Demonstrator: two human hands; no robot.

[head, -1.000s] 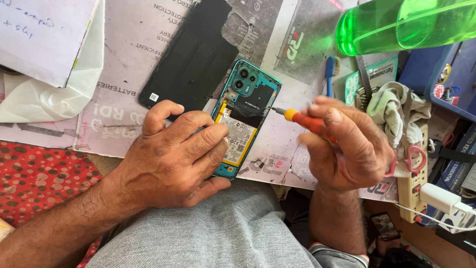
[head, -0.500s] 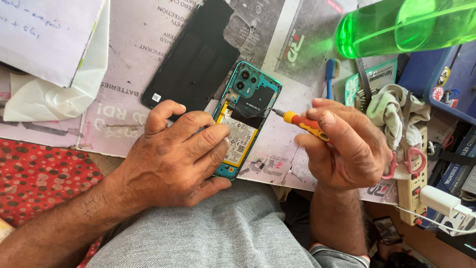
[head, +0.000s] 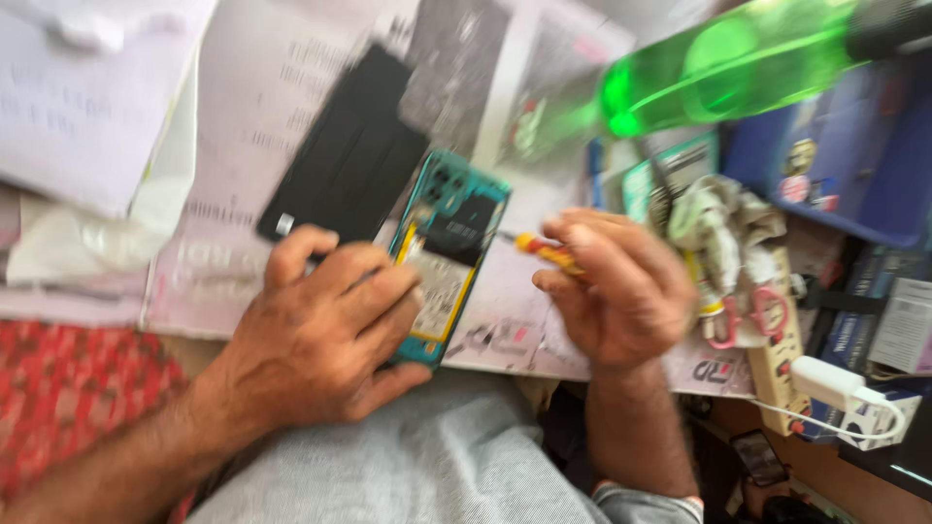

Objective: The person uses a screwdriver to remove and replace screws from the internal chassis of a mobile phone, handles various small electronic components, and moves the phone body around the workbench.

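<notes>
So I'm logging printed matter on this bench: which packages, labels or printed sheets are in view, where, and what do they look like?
Printed sheets: spread under the opened phone, pale with grey and black print, blurred.
White label: small, at the lower corner of the black back cover.
Teal and white pack: upright, right of the phone, behind the right hand.
White printed card: far right edge.
Blue box: upper right, round stickers.

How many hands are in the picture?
2. The left hand presses on the opened teal phone; the right hand, beside the phone, holds a small screwdriver. None seem hidden.
</notes>
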